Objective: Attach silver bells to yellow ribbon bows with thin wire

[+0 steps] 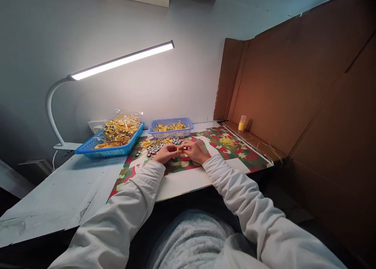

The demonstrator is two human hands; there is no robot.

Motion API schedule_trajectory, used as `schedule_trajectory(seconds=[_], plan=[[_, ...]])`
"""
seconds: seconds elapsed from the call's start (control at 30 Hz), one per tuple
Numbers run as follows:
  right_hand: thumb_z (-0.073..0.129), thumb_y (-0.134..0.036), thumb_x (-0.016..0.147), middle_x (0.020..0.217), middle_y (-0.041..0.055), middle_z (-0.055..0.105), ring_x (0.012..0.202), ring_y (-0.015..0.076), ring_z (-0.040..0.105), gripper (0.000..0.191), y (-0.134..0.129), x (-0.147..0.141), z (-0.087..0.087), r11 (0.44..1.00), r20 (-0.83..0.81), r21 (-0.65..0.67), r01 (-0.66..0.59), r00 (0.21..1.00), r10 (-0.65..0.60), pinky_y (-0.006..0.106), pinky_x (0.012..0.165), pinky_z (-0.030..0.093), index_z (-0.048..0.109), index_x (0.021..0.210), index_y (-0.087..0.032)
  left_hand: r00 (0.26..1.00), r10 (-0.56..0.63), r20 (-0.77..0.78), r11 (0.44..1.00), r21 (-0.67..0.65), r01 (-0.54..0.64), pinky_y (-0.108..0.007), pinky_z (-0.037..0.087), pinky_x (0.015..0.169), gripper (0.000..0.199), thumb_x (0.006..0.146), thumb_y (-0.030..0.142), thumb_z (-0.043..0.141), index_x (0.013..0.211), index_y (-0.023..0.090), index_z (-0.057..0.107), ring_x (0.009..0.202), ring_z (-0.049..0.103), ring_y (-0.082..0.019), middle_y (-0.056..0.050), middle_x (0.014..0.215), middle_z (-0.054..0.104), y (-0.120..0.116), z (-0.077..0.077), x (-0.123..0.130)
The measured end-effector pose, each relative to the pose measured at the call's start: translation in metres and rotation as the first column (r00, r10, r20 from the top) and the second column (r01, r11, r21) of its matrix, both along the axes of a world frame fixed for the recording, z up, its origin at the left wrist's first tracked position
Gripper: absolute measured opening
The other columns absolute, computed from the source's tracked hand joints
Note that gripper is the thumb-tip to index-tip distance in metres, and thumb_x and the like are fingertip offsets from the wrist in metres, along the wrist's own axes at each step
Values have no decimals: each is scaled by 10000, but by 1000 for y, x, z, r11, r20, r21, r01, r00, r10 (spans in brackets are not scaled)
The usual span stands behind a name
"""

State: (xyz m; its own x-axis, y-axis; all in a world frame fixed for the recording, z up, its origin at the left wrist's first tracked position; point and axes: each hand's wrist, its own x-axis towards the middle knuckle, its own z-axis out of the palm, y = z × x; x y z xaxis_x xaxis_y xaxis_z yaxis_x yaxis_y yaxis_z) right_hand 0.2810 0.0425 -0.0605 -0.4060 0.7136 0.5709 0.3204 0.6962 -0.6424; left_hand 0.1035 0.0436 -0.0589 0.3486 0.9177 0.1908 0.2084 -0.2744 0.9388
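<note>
My left hand (pixel 166 154) and my right hand (pixel 194 151) meet over the patterned mat, fingers pinched together. Between their fingertips is a small yellow piece (pixel 178 150), mostly covered, so its exact kind cannot be made out. Just behind my left hand lies a pile of small shiny silver balls (pixel 155 147), with yellow strips (pixel 146 143) among them. A heap of thin yellow strings (pixel 228 142) rests on the mat, to the right of my right hand.
A blue basket (pixel 108 151) holds bagged yellow and silver pieces. A smaller blue basket (pixel 170 134) of yellow pieces stands behind my hands. A lit lamp (pixel 123 60) arches over the left. Cardboard (pixel 293 73) walls the right, near a yellow-filled bottle (pixel 241 124).
</note>
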Motion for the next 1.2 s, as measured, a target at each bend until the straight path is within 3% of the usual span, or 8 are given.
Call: schedule_trajectory(seconds=[0.1,0.23,0.37,0.53,0.77,0.97,1.2], plan=[[555,-211,830,846,39,652,821,153,585,150,-1,1,0,995,-4,47,92,996,-92,254,698,451,702,818,-186,1000,17,-17,999,28,-16,-240,433,496,433,545,542,792,695,153,676,492,517,-106,1,574,619,1,-1,1],[578,-210,796,805,32,632,769,156,547,67,-8,1,0,927,36,247,283,953,-301,272,733,414,635,806,-176,981,175,77,976,115,-183,-254,443,501,447,556,589,765,658,170,647,495,523,-116,-1,580,622,5,-4,0],[587,-259,806,799,39,652,813,186,556,79,-13,-6,0,897,294,389,212,894,-339,306,771,351,609,778,-189,967,236,100,951,181,-251,-259,460,523,468,550,613,757,641,172,630,525,544,-126,-5,592,631,8,-7,-2],[558,-344,848,836,67,676,824,210,558,183,-12,-12,-1,857,353,416,304,815,-461,331,739,290,615,831,-171,977,180,114,962,187,-199,-286,505,606,483,557,615,762,679,157,667,597,595,-150,-38,660,688,4,-4,0],[531,-289,846,841,66,678,831,211,537,141,-9,-10,-4,810,304,407,422,774,-555,343,765,260,602,805,-175,970,188,153,962,171,-214,-306,515,634,500,538,621,769,695,157,664,602,610,-159,-35,657,687,2,-3,2],[516,-266,840,812,66,667,798,209,518,138,-10,-13,-2,812,341,391,433,752,-565,343,746,252,592,770,-174,976,179,125,956,214,-202,-313,517,675,494,564,636,747,681,163,664,644,611,-164,-37,684,692,3,-3,2],[503,-251,844,754,53,653,752,189,518,166,-8,-13,-4,828,352,387,406,765,-539,333,748,256,579,717,-176,987,158,28,941,297,-159,-288,496,667,366,644,511,732,743,161,690,660,617,-163,-42,719,702,5,-8,2]])
